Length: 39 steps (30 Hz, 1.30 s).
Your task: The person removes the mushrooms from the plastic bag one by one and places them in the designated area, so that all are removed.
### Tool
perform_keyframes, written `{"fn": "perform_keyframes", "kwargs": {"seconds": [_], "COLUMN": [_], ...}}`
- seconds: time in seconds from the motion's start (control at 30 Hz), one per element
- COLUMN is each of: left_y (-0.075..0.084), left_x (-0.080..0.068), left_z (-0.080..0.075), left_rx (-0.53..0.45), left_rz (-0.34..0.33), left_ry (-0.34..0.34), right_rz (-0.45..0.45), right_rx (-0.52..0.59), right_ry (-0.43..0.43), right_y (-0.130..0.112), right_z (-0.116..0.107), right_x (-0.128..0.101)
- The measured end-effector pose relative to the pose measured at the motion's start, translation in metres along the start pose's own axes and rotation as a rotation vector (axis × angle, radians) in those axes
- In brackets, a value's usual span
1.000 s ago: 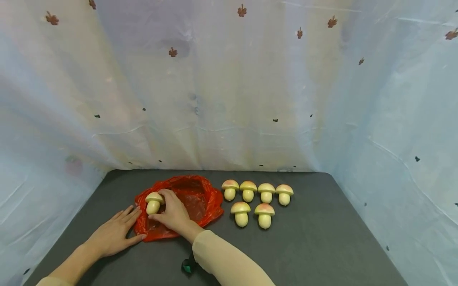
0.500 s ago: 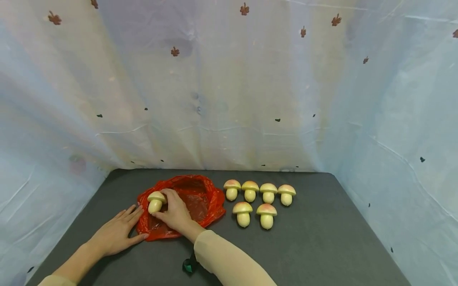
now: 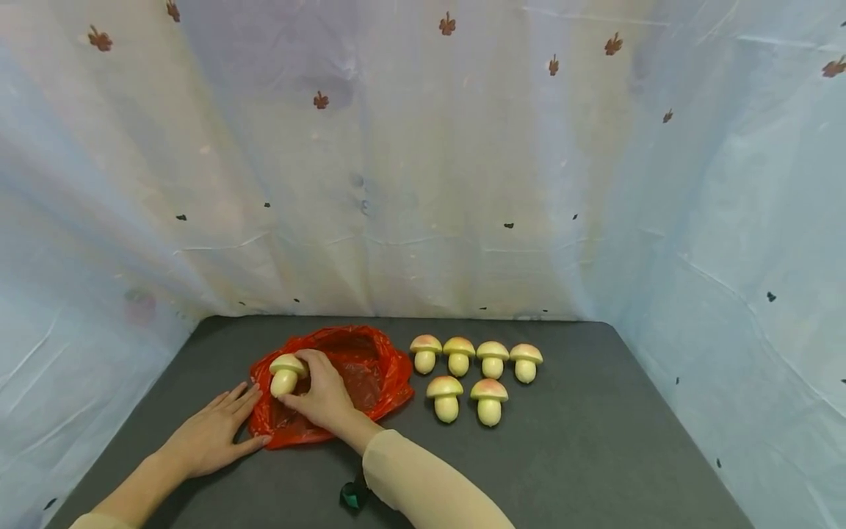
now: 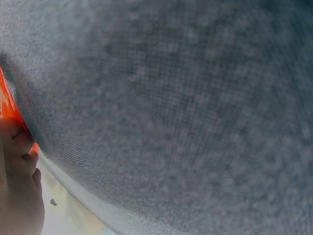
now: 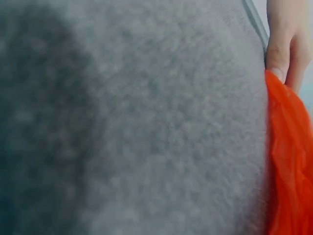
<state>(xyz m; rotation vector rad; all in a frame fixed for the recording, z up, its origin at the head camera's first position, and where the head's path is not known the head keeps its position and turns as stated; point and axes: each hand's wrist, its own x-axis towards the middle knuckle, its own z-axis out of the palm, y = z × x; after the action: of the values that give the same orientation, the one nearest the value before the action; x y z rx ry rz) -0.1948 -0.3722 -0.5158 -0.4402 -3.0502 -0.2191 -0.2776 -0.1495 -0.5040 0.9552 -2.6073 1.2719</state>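
Right hand [image 3: 325,397] has its fingers [image 3: 300,359] curled round a pale yellow toy mushroom with a rounded cap [image 3: 285,374], held upright over the left edge of the crumpled red plastic bag [image 3: 370,367]. Left hand [image 3: 208,435] lies flat on the dark grey felt desk [image 3: 595,455], fingers [image 3: 233,397] straight and slightly spread, tips touching the bag's left rim just left of the held mushroom. Six more yellow toy mushrooms with pinkish caps [image 3: 476,371] stand upright right of the bag, well clear of both hands: four behind, two in front. Pale blue leaf-print curtain [image 3: 423,162] closes in the back and sides. Small green-black object [image 3: 353,496] pokes out under the right sleeve [image 3: 423,492]; can't tell what it is.
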Motion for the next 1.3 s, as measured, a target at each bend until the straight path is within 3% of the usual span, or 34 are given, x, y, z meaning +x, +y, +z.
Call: {"fn": "perform_keyframes", "kwargs": {"seconds": [0.53,0.97,1.3], "left_y": [-0.002,-0.002,-0.002], "left_x": [0.0,0.004,0.005], "left_z": [0.001,0.002,0.0], "left_rx": [0.005,0.029,0.016], "left_rz": [-0.001,0.005,0.0], "left_ry": [-0.002,0.001,0.0], "right_rz": [-0.193,-0.346,-0.378], "right_rx": [0.02,0.063,0.098], "right_ry": [0.046,0.166,0.172], "right_y": [-0.01,-0.007,0.009], "right_z": [-0.035,-0.075,-0.108], "right_x": [-0.016,-0.031,-0.053]}}
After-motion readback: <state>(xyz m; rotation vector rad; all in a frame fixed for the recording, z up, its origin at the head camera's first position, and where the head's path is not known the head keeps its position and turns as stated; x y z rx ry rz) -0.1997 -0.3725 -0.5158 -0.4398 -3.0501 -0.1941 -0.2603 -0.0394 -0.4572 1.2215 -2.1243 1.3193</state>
